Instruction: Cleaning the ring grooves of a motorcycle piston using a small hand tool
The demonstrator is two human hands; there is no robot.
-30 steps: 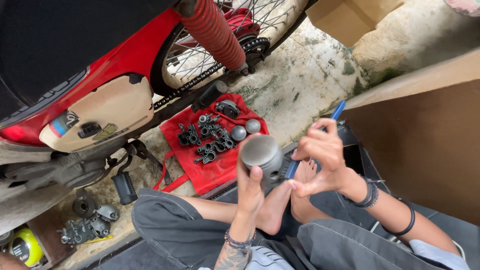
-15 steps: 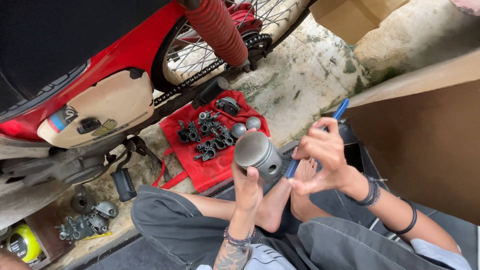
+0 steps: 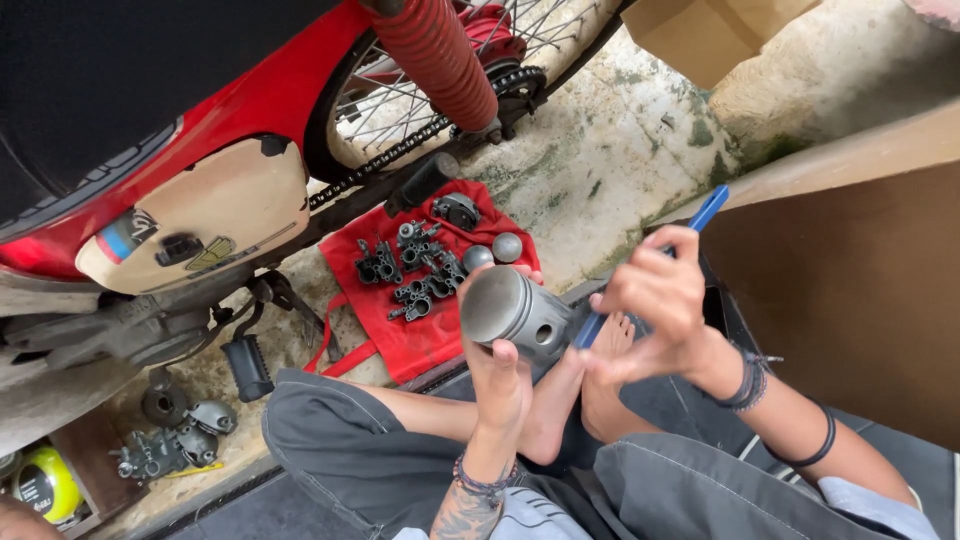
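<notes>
My left hand holds up a grey metal piston, its flat crown turned toward the camera. In my right hand is a blue-handled tool, gripped so its lower end meets the piston's side near the pin hole. Both hands are raised above my bare feet and crossed legs. Just beyond the piston lies a red cloth with several dark engine parts and two round metal pieces on it.
A red motorcycle with a spoked rear wheel, chain and red shock spring fills the upper left. A black footpeg and more loose parts lie on the stained concrete at left. Brown cardboard stands at right.
The view has shifted slightly. My hands stay together on the piston and tool, with the piston turned a little in my left hand.
</notes>
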